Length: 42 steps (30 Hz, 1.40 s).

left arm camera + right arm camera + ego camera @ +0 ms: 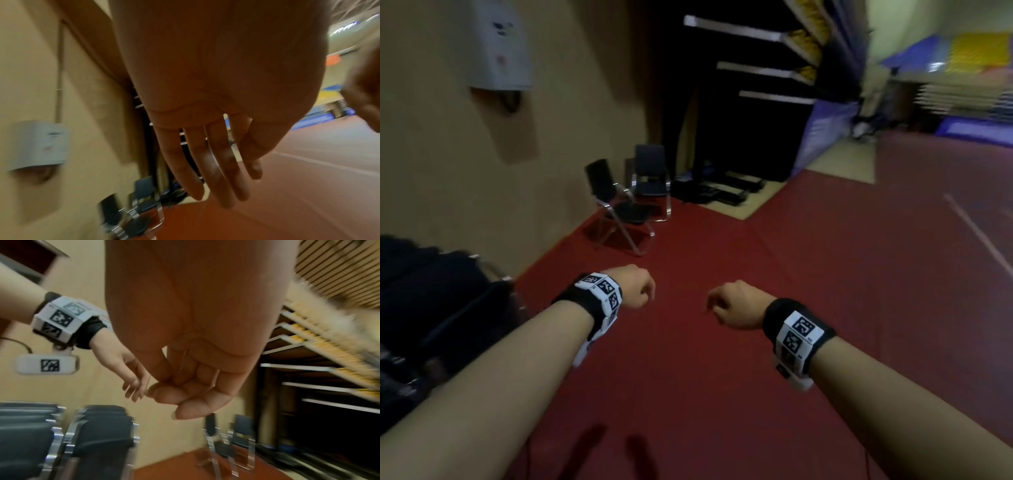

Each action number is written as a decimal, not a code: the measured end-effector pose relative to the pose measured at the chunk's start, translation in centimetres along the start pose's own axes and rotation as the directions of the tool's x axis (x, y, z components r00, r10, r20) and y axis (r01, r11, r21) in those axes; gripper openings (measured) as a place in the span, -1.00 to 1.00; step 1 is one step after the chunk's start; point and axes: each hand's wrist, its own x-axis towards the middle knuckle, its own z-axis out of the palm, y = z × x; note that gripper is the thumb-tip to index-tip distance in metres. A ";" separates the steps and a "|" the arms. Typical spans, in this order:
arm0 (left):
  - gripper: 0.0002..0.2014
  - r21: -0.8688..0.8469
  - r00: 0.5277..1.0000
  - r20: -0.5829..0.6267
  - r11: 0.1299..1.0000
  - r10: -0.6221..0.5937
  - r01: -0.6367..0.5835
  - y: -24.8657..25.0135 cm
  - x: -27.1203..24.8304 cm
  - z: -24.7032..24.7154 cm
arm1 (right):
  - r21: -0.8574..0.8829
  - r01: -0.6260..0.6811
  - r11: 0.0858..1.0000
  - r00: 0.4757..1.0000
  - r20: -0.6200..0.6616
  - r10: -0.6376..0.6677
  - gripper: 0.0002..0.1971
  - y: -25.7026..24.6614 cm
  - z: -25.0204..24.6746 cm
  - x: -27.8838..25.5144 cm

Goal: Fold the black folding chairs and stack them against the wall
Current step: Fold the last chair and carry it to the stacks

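Both empty, left hand (635,287) with relaxed straight fingers and right hand (734,305) loosely curled, probably free for two unfolded black chairs (628,202) well ahead by the wall (465,164), folded stack (431,301) just left.

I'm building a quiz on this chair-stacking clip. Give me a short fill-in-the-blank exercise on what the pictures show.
1. The number of open chairs standing ahead by the wall is ____.
2. The floor under them is coloured ____.
3. The left hand and the right hand each hold ____.
4. The stack of folded chairs lies on the person's ____ side.

Missing words: two; red; nothing; left
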 end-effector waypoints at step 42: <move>-0.72 0.127 0.381 0.284 0.359 0.880 -0.925 103.6 78.1 -1.4 | 0.472 -0.852 0.226 0.201 -0.103 0.974 -0.66 101.7 -15.1 -37.6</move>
